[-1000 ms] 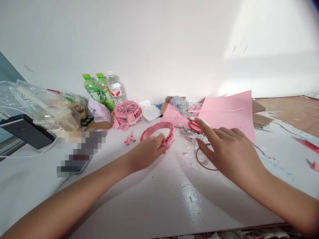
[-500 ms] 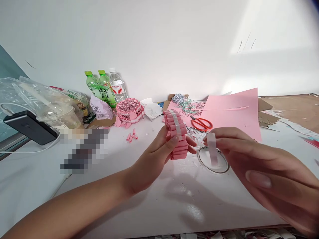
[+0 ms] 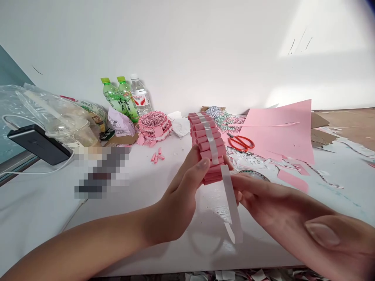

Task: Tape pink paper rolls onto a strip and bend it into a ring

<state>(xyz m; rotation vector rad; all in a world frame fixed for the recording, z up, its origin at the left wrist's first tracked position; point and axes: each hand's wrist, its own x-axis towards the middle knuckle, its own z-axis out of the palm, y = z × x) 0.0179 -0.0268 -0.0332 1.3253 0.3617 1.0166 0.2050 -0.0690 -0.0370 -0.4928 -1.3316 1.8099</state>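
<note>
Pink paper rolls [image 3: 206,148] taped side by side, held upright in our left hand [image 3: 178,207]

Our right hand [image 3: 281,207] pinches a strip of clear tape [image 3: 231,203] just beside the rolls; red-handled scissors [image 3: 240,142] lie on the table behind, near pink card [image 3: 278,130].

- Room to pass: the white tabletop [image 3: 137,187] between the small pink paper rolls [image 3: 156,157] and the left hand [image 3: 177,207].
- Room to pass: the tabletop to the right of the flat pink paper scrap [image 3: 292,180].
- In the way: the tall stack of pink paper rolls bound with clear tape [image 3: 206,148], upright between the hands, screening the left hand from the red-handled scissors [image 3: 240,142].
- In the way: the long clear tape strip [image 3: 231,199], hanging across the right hand [image 3: 272,199].
- In the way: the green-capped plastic bottles [image 3: 117,99] and round pink-and-white paper piece [image 3: 154,127], standing along the wall.
</note>
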